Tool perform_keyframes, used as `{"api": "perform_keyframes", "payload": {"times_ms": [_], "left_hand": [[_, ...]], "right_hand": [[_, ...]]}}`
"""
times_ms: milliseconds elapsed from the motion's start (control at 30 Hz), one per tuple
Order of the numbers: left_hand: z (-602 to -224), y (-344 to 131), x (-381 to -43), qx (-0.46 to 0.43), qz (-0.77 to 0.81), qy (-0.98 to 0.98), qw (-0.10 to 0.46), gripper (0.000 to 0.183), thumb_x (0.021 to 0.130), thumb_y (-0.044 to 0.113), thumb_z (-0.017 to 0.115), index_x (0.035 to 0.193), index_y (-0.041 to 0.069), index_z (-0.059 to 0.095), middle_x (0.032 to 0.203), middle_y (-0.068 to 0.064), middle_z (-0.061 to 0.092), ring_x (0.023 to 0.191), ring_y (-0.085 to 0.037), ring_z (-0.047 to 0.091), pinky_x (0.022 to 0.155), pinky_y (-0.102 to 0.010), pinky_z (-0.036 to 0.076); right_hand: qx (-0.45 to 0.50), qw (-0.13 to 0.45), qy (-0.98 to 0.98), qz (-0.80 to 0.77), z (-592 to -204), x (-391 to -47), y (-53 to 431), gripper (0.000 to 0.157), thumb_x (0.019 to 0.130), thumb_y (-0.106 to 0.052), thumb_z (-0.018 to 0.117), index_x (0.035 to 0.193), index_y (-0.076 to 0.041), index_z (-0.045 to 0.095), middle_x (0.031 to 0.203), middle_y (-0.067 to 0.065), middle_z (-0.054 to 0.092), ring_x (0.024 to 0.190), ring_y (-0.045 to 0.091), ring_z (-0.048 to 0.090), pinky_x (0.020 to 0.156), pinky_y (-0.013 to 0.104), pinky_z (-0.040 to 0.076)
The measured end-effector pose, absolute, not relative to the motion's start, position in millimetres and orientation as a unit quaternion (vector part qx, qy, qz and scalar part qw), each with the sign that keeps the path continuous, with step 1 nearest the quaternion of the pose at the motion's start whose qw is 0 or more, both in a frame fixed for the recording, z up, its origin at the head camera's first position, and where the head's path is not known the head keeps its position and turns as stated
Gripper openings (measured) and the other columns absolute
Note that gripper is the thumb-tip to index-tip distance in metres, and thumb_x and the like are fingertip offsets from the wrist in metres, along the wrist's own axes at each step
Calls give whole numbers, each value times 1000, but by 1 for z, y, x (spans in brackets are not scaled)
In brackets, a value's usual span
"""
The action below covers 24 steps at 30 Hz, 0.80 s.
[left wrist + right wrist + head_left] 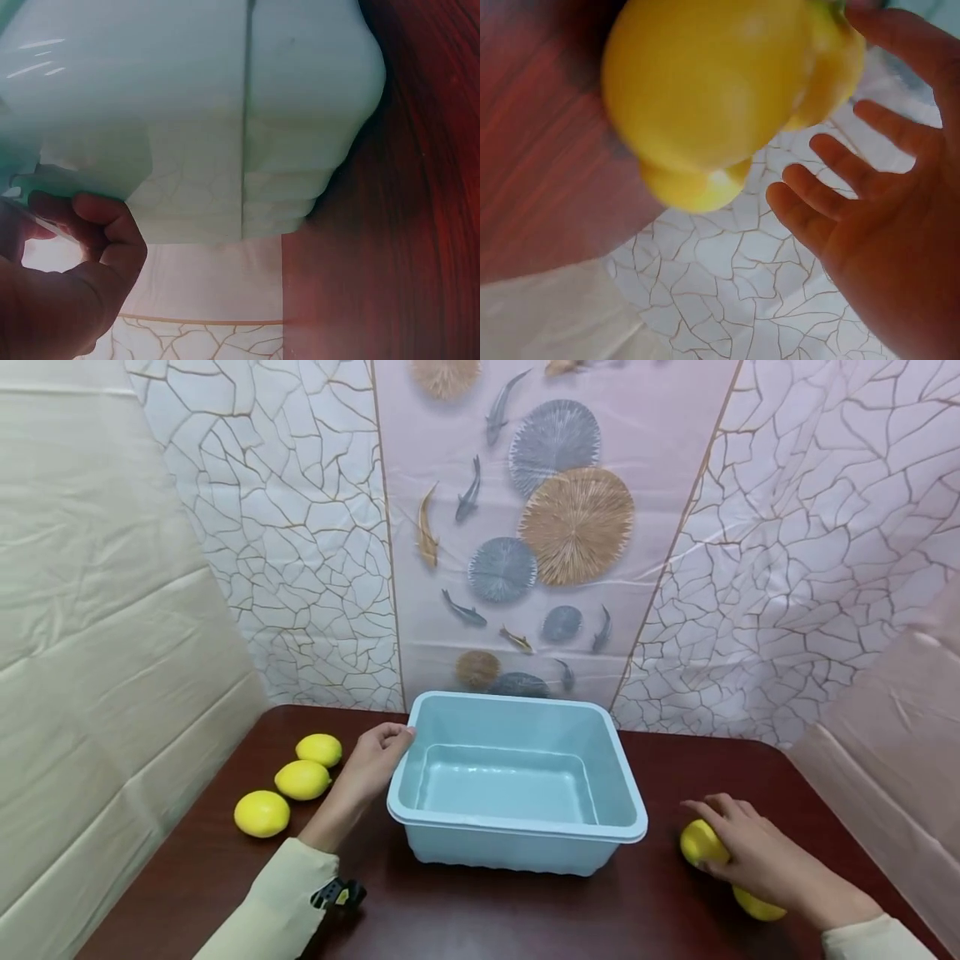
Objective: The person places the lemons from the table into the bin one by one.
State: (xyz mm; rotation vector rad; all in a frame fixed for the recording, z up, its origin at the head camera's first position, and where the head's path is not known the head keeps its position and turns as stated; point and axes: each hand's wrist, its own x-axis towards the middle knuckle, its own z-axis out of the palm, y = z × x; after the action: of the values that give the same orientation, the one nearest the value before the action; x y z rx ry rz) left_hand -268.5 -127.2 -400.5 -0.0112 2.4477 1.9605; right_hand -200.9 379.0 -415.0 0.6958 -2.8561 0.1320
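A light blue plastic basin (517, 852) sits mid-table, with nothing inside it. My left hand (381, 758) pinches the basin's left rim between thumb and fingers; the left wrist view has this hand (82, 262) at the edge of the basin wall (180, 112). On the right, my right hand (757, 852) hovers over a yellow lemon (703, 842), fingers spread around it. Another lemon (759, 905) lies partly hidden under that hand. In the right wrist view the fingers (832, 202) are extended and apart beside a large, close lemon (705, 82), with more lemons behind.
Left of the basin, three lemons (303, 780) lie in a slanting row near my left forearm. The dark red-brown table (480, 918) has patterned cloth (315, 543) behind it and pale cloth (90, 677) hanging along its sides.
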Motion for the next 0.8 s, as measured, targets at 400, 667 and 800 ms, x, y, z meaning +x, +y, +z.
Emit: {"api": "perform_keyframes", "payload": {"times_ms": [400,667,800], "left_hand": [[-402,-128,-267,13,634,773,-1,40,111,32,54,131,-3,59,119,-26,70,100,-30,70,80,-33,58],[-403,-127,-268,12,647,763,4,40,111,31,54,130,-3,59,118,-25,71,98,-28,70,78,-31,57],[-405,-127,-269,3,647,763,5,40,110,32,54,130,-2,59,120,-25,70,99,-29,69,78,-30,57]], "right_hand": [[247,49,-968,-16,-428,-208,396,72,71,-24,98,132,-5,66,121,10,64,109,39,65,91,64,51],[237,58,-969,-39,-433,-206,396,67,75,-28,95,131,-4,65,122,8,65,111,34,66,92,72,47],[246,81,-965,-44,-437,-207,391,65,76,-28,94,127,-1,65,119,8,66,109,34,66,93,70,47]]}}
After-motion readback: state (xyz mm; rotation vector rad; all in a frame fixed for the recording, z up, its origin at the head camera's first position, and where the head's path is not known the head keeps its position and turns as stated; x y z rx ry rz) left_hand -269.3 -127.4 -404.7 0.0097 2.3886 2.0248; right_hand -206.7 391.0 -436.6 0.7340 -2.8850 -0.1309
